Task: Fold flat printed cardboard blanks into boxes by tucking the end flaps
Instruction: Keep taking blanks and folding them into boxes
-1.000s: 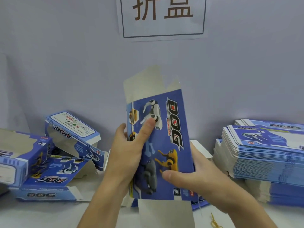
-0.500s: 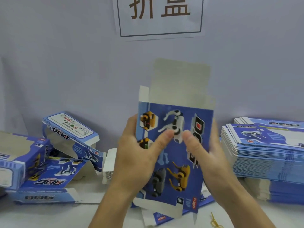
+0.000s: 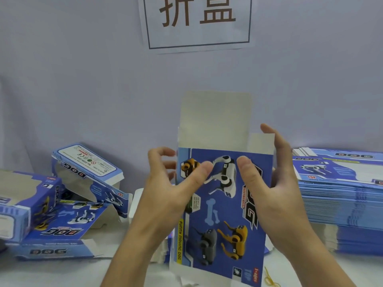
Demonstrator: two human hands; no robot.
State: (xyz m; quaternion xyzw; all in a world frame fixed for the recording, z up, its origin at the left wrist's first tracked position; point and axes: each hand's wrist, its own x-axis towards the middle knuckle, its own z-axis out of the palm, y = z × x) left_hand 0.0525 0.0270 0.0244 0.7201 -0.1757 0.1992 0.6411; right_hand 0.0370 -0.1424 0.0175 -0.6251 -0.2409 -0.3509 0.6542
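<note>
Lying well left of the left hand [image 3: 165, 195], folded boxes [image 3: 62, 195] sit in a loose pile. That hand grips the upright box blank [image 3: 226, 206], thumb on its printed face. The right hand [image 3: 275, 183] holds the opposite edge, fingers raised behind a side flap. Stacked flat blanks [image 3: 339, 195] rest just beyond it.

Single head-worn wide-angle view, looking forward and slightly down from close above the hands, left [image 3: 165, 195] and right [image 3: 277, 195], across the table [image 3: 62, 272] to the wall [image 3: 83, 79] and its paper sign [image 3: 199, 21] near the top edge.
</note>
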